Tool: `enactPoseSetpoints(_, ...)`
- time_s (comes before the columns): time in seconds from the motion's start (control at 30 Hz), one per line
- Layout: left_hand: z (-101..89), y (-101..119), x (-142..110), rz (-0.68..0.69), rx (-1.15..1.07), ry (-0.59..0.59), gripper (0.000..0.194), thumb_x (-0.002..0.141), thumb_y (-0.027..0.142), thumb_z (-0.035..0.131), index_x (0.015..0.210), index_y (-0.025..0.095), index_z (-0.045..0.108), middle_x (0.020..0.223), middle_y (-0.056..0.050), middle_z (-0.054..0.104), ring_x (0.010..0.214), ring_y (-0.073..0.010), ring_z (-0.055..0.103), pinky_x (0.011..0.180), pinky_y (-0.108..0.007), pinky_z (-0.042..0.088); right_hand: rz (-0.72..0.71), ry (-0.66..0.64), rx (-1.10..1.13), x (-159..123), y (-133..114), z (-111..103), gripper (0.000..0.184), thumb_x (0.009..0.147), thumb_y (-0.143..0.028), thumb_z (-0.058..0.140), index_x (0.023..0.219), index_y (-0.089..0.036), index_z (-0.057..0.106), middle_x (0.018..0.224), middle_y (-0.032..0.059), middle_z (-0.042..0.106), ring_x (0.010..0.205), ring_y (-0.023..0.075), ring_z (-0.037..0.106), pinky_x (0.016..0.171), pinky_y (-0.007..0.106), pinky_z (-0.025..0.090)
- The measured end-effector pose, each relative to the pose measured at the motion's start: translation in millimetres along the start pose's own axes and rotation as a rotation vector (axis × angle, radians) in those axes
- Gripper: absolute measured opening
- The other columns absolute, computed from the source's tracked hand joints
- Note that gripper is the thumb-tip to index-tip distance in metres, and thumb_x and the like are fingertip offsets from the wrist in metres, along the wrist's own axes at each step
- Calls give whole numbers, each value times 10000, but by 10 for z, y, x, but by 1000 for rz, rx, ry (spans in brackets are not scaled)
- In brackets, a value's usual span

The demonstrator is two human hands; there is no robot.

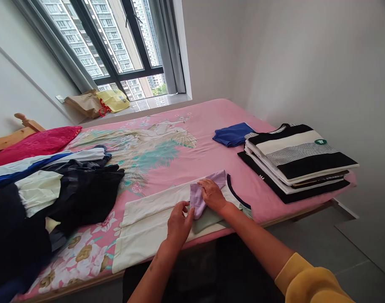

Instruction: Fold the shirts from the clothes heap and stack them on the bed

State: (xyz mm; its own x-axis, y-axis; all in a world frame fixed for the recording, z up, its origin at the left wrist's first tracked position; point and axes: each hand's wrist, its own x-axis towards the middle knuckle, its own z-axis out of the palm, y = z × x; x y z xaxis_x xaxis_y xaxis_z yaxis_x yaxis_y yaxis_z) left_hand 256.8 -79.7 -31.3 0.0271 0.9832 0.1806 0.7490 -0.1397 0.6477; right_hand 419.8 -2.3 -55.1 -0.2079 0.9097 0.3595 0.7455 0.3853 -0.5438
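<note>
A cream T-shirt (148,231) with a dark neckband lies on the bed near its front edge, its sides folded inward. Its lilac sleeve (197,201) is turned back over the body, and a grey-green part (206,221) shows beneath. My left hand (180,223) has thumb and fingers closed at the hem of the lilac sleeve. On the upper part of that same sleeve, my right hand (213,195) grips the cloth with bent fingers; the fabric under its palm is hidden.
A stack of folded shirts (306,155) stands at the right, beside a folded blue garment (232,134). Loose dark clothes (91,189) are heaped at the left near a red pillow (37,143). Paper and yellow bags (113,100) sit on the windowsill.
</note>
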Motion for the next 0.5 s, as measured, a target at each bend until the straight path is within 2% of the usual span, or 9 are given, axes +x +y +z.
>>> enactPoseSetpoints(0.07,30,19,-30,219,77,40,182,860,309,461,927,219,604,962,-53,635,932,-197,595,832,-360,466,40,-60,-49,113,-17,16,335,865,-146,384,1151,-169,558,1162,81,576,1122,171,458,998,323,322)
enactPoseSetpoints(0.13,100,10,-75,347,159,31,200,863,249,458,959,238,633,1099,-64,617,1078,-222,541,930,-401,430,73,-110,-84,229,-15,65,305,854,-171,428,1122,-165,574,1125,103,584,1088,201,471,964,353,340)
enactPoseSetpoints(0.27,286,-91,-209,366,271,-15,290,856,223,469,1111,252,602,1257,-80,548,1181,-245,479,970,-429,422,111,-120,-98,389,-10,196,128,800,-201,535,873,-159,631,988,133,609,997,259,496,892,419,370)
enactPoseSetpoints(0.33,335,-139,-268,361,272,-29,338,856,232,471,1180,249,564,1324,-94,490,1219,-251,448,995,-443,405,121,-89,-84,414,-15,234,91,795,-199,544,827,-165,622,951,124,613,973,260,503,883,426,372)
enactPoseSetpoints(0.43,286,-143,-287,333,209,-26,366,861,270,480,1222,226,530,1384,-113,416,1267,-252,399,1019,-446,392,118,-17,-27,391,3,191,150,819,-191,506,931,-172,604,985,94,615,983,228,512,902,383,379)
enactPoseSetpoints(0.5,190,-99,-230,311,141,11,343,880,262,449,1209,212,532,1391,-107,405,1298,-238,363,1037,-439,383,119,53,14,339,61,78,233,863,-182,418,1046,-164,562,1060,85,598,1029,192,505,932,336,376)
